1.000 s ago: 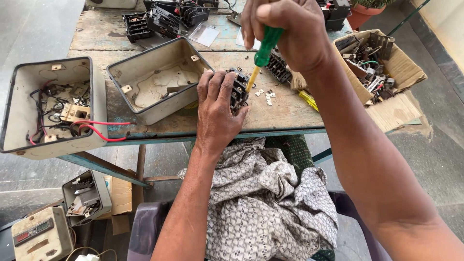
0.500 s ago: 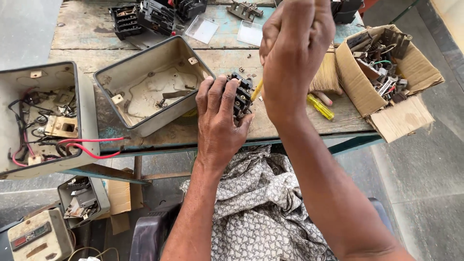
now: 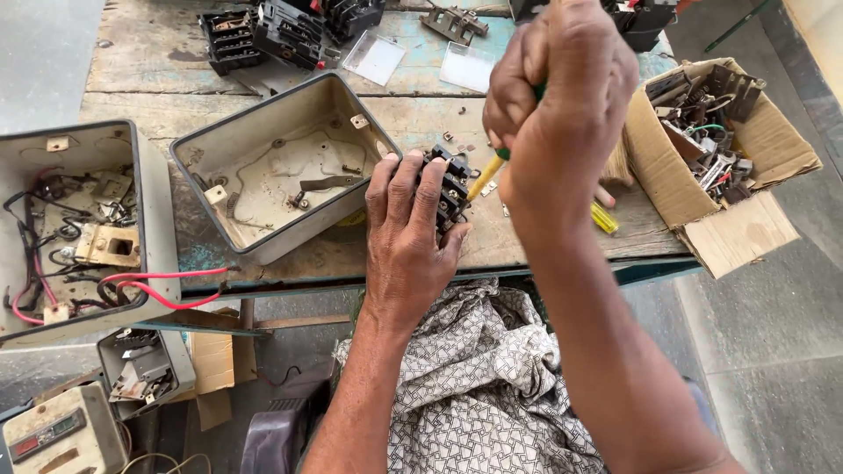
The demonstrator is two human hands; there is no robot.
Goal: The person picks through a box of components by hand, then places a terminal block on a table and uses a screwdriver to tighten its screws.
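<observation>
- The weathered wooden workbench with flaking pale paint fills the upper half of the view, its near edge just above the person's patterned grey-and-white cloth.
- A grey metal switch box full of red and black wires overhangs the bench's left end.
- An open, nearly bare grey metal enclosure sits tilted at the middle, its right wall close beside the left hand.
- A torn brown cardboard carton of scrap electrical parts stands at the right edge of the bench.
- The right hand is raised above the bench, fist wrapped tight around the green handle of a screwdriver with a yellow shaft; the shaft slants down to the left, its tip at the block.
- The left hand lies palm down near the front edge, fingers curled over and pressing on a small black terminal block with screw contacts.
- The block rests on the bench between the enclosure and the right hand.
- A yellow-handled tool lies just right of the right wrist.
</observation>
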